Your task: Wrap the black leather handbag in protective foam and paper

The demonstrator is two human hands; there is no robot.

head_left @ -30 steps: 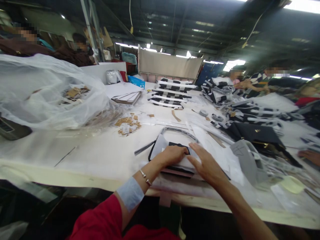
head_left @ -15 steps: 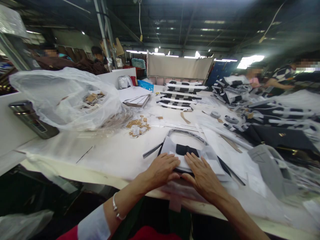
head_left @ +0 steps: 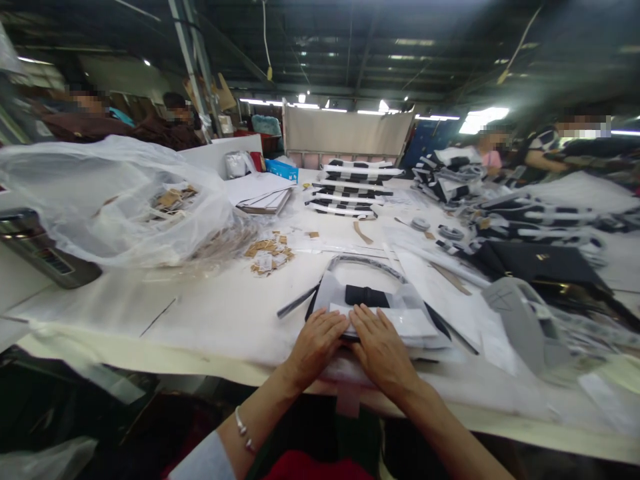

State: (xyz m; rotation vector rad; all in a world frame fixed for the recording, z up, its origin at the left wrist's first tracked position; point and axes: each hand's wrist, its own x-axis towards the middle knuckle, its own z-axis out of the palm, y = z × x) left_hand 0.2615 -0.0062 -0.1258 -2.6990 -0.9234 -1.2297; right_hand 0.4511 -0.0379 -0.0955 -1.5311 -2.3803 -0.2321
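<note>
A dark handbag (head_left: 315, 303) lies on the table at its near edge. White wrapping sheet (head_left: 410, 323) covers most of its front. A black tab (head_left: 369, 295) shows above the sheet, and the arched handle (head_left: 367, 261) is wrapped in clear film. My left hand (head_left: 320, 339) rests flat on the bag's near left part, fingers stretched forward. Right beside it, my right hand (head_left: 379, 343) lies flat on the sheet with its fingers extended, close to the left one. Neither hand grips anything; the bag's near edge is partly hidden under them.
Left stand a large clear plastic bag (head_left: 125, 233) and a metal flask (head_left: 55, 257). Small brown tags (head_left: 269, 257) lie scattered beyond. Stacked black-and-white wrapped pieces (head_left: 350, 190) lie at the back. A black bag (head_left: 545, 270) and grey piece (head_left: 515, 320) lie right. Other people are farther off.
My right hand has slid left across the sheet, nearer my left hand, uncovering more of the sheet's right side. The whole view has shifted slightly.
</note>
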